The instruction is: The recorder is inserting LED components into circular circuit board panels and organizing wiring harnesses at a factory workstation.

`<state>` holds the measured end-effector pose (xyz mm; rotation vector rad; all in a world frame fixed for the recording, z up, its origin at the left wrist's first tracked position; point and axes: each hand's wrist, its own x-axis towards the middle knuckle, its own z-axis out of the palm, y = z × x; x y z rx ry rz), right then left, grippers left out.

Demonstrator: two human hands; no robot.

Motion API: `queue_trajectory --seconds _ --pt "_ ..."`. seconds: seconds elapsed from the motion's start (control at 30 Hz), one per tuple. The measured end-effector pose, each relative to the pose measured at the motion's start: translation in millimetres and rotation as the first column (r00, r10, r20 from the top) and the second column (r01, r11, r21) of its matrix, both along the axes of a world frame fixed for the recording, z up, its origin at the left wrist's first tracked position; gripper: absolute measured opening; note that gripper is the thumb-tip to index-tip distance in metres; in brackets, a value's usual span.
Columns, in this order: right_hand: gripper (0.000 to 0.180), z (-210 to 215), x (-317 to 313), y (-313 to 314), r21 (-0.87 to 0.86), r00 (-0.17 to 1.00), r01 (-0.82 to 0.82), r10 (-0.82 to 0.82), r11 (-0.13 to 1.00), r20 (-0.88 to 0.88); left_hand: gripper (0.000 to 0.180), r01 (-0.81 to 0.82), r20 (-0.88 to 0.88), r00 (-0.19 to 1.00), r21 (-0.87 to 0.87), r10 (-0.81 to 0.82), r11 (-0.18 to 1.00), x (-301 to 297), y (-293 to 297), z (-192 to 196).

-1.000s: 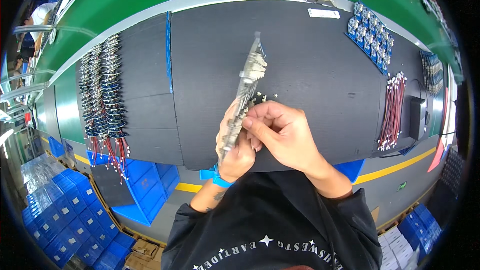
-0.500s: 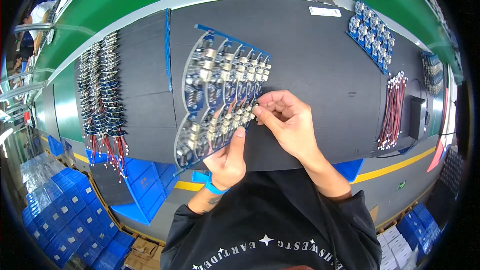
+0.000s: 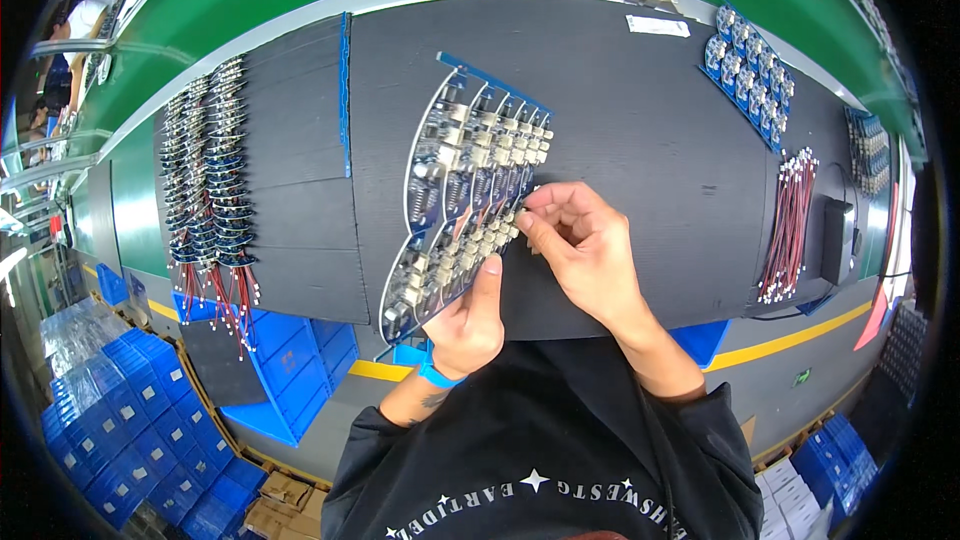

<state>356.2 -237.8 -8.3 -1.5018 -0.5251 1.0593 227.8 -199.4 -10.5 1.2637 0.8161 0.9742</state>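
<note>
My left hand [image 3: 468,325] grips a blue circuit board panel [image 3: 425,190] by its lower edge, thumb on the front, holding it tilted above the black tabletop. Rows of rounded boards with white connectors and coils cover the panel. At the panel's right edge, my right hand [image 3: 590,250] has thumb and forefinger pinched together against one of the white connectors. Whatever lies between those fingertips is too small to make out. A blue band circles my left wrist.
Rows of circuit boards with red wires [image 3: 210,170] lie at the left, beside a thin blue strip [image 3: 345,95]. On the right are another board panel [image 3: 745,75], a bundle of red cables [image 3: 790,225], a black box [image 3: 837,240] and stacked boards [image 3: 868,152]. A blue crate [image 3: 285,365] sits below the table.
The panel has shifted to the right and turned a little, my left hand moving with it. My right hand stays pinched at its right edge.
</note>
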Motion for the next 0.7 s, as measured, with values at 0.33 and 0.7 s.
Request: queue_trajectory --seconds 0.33,0.7 --pt "0.020 -5.8 3.1 2.0 0.053 1.000 0.005 -0.004 0.999 -0.025 0.039 0.040 -0.096 0.995 0.051 -0.035 0.998 -4.9 2.6 -1.4" --pt "0.021 6.5 -3.6 4.7 0.115 0.985 0.046 -0.026 0.992 -0.172 0.035 0.052 -0.211 0.978 0.219 -0.005 0.974 -2.7 1.5 -7.3"
